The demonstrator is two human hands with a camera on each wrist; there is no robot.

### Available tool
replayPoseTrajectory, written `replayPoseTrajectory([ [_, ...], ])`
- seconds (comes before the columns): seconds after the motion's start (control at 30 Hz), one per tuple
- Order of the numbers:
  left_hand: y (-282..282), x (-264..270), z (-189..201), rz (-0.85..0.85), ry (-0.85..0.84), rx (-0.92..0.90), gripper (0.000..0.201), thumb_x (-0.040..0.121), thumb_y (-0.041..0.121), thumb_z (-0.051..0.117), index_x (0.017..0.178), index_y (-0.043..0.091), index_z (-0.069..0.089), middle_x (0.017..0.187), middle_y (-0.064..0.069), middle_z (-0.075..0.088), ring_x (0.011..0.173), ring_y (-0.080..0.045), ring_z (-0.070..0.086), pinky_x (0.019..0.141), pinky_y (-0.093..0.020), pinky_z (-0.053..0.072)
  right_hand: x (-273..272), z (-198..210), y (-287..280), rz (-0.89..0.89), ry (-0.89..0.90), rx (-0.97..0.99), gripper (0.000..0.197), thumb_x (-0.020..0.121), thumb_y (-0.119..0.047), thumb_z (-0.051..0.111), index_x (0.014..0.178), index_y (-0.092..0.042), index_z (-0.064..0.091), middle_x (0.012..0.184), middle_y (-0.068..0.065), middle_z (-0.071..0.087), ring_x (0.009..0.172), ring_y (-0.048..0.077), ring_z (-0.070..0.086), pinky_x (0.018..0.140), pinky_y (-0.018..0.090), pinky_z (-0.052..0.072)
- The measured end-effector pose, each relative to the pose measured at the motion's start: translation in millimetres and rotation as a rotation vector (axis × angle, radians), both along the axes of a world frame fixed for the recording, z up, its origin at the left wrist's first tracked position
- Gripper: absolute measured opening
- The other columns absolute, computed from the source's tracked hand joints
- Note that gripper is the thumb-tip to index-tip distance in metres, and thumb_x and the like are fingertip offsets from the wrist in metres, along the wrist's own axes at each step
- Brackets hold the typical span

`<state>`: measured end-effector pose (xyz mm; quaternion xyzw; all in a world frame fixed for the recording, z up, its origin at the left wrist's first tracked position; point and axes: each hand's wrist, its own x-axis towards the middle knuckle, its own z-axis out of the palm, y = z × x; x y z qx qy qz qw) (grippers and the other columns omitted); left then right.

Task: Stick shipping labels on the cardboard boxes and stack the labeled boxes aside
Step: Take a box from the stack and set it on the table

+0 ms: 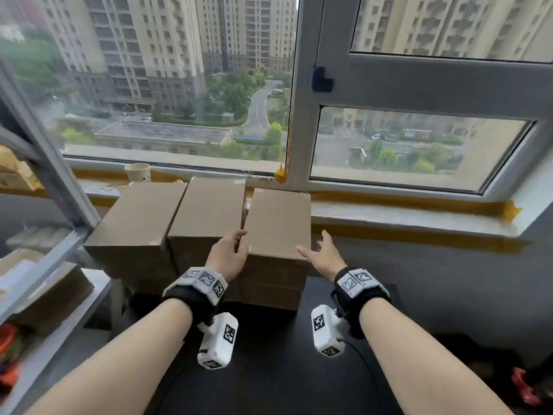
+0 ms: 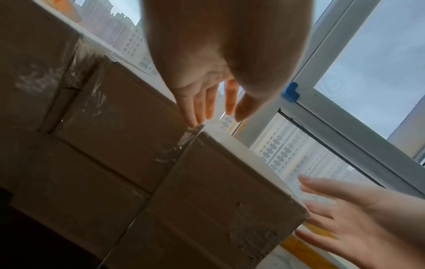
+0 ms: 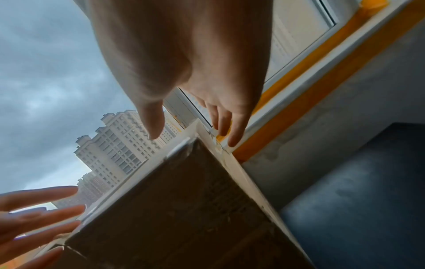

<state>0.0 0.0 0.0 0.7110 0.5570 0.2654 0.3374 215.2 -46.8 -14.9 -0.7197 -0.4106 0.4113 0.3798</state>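
Three plain cardboard boxes stand in a row under the window: a left box [image 1: 140, 217], a middle box [image 1: 209, 211] and a right box [image 1: 278, 223]. No label shows on any top. My left hand [image 1: 232, 250] is at the right box's left front corner, fingers straight, reaching into the gap beside the middle box. My right hand [image 1: 321, 251] hovers at the right box's right front corner, fingers spread, holding nothing. The left wrist view has the right box [image 2: 218, 200] between my left hand's fingers [image 2: 202, 105] and the right hand [image 2: 356, 209]. Seen from the right wrist, the box [image 3: 184, 209] lies below my fingers [image 3: 230, 123].
The boxes sit at the back of a black table [image 1: 269, 369] against a windowsill [image 1: 404, 214] edged in yellow tape. A paper cup [image 1: 138, 172] stands on the sill behind the left box. A metal shelf [image 1: 54, 265] with goods stands at left. A red object [image 1: 525, 387] lies low right.
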Motion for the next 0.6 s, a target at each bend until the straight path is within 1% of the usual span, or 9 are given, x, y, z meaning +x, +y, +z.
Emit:
replayPoseTrajectory([
  [0.1,3.6,4.3,-5.1,0.044,-0.065,-0.033,0.038,0.091,0.015,0.054,0.129,0.013,0.053,0.129,-0.013,0.058,0.118,-0.023,0.056,0.105,-0.034,0.041,1.5,-5.5,4.7,-0.024,0.040,0.007,0.093,0.085,-0.021,0.068,0.151,-0.010,0.004,0.156,0.014,0.022,0.142,0.024,0.027,0.114,0.035,0.026],
  [0.17,4.6,8.4,-6.6,0.072,-0.094,-0.049,0.037,0.092,0.013,0.053,0.129,0.010,0.053,0.129,-0.012,0.058,0.117,-0.023,0.057,0.105,-0.035,0.041,2.7,-12.6,9.2,-0.047,0.141,0.019,0.089,0.085,-0.012,0.068,0.151,-0.009,0.009,0.152,0.014,0.029,0.140,0.023,0.031,0.111,0.034,0.029],
  [0.27,4.9,14.7,-7.3,0.110,-0.087,-0.060,0.038,0.092,0.011,0.053,0.130,0.007,0.051,0.131,-0.012,0.055,0.119,-0.024,0.055,0.106,-0.035,0.041,3.9,-21.1,15.9,-0.060,0.309,0.032,0.085,0.080,-0.001,0.068,0.150,-0.014,0.020,0.144,0.011,0.043,0.131,0.029,0.044,0.107,0.042,0.038],
  [0.33,4.9,17.4,-9.4,0.133,-0.042,-0.049,0.039,0.090,0.011,0.054,0.128,0.006,0.052,0.133,-0.013,0.053,0.119,-0.026,0.055,0.106,-0.034,0.040,5.2,-26.8,19.2,-0.039,0.357,0.051,0.077,0.078,0.005,0.065,0.145,-0.015,0.032,0.134,0.013,0.055,0.124,0.033,0.051,0.097,0.040,0.045],
  [0.4,3.2,20.6,-6.6,0.139,-0.026,-0.042,0.038,0.088,0.011,0.056,0.125,0.003,0.054,0.130,-0.014,0.055,0.116,-0.028,0.056,0.103,-0.034,0.042,7.0,-25.3,17.1,-0.032,0.386,0.063,0.071,0.080,0.009,0.060,0.143,-0.014,0.037,0.131,0.015,0.058,0.115,0.031,0.056,0.084,0.031,0.049],
  [0.43,1.8,21.7,-4.2,0.125,-0.033,-0.049,0.037,0.088,0.009,0.056,0.124,0.001,0.055,0.127,-0.013,0.058,0.113,-0.029,0.058,0.101,-0.033,0.044,7.9,-21.6,13.5,-0.027,0.413,0.071,0.067,0.081,0.011,0.056,0.141,-0.014,0.038,0.129,0.015,0.059,0.107,0.028,0.059,0.076,0.026,0.050],
  [0.5,-1.7,23.0,0.1,0.079,-0.063,-0.084,0.035,0.089,0.007,0.056,0.123,-0.001,0.056,0.117,-0.010,0.062,0.106,-0.028,0.061,0.091,-0.029,0.049,12.5,-18.1,5.5,-0.017,0.459,0.087,0.065,0.084,0.015,0.051,0.140,-0.015,0.039,0.126,0.018,0.059,0.088,0.020,0.061,0.061,0.019,0.051],
  [0.57,-6.4,22.8,1.7,0.035,-0.109,-0.116,0.034,0.090,0.005,0.055,0.123,-0.002,0.056,0.109,-0.003,0.061,0.088,-0.020,0.063,0.066,-0.015,0.052,16.1,-12.1,-7.5,-0.032,0.473,0.114,0.070,0.085,0.017,0.048,0.144,-0.017,0.034,0.123,0.019,0.059,0.080,0.015,0.060,0.055,0.017,0.050],
  [0.6,-10.1,22.3,2.2,0.013,-0.136,-0.127,0.034,0.090,0.003,0.055,0.123,-0.001,0.056,0.111,-0.002,0.062,0.081,-0.017,0.062,0.059,-0.012,0.051,17.3,-8.8,-15.3,-0.039,0.473,0.124,0.073,0.085,0.018,0.048,0.146,-0.019,0.030,0.120,0.018,0.060,0.076,0.014,0.060,0.054,0.017,0.050],
])
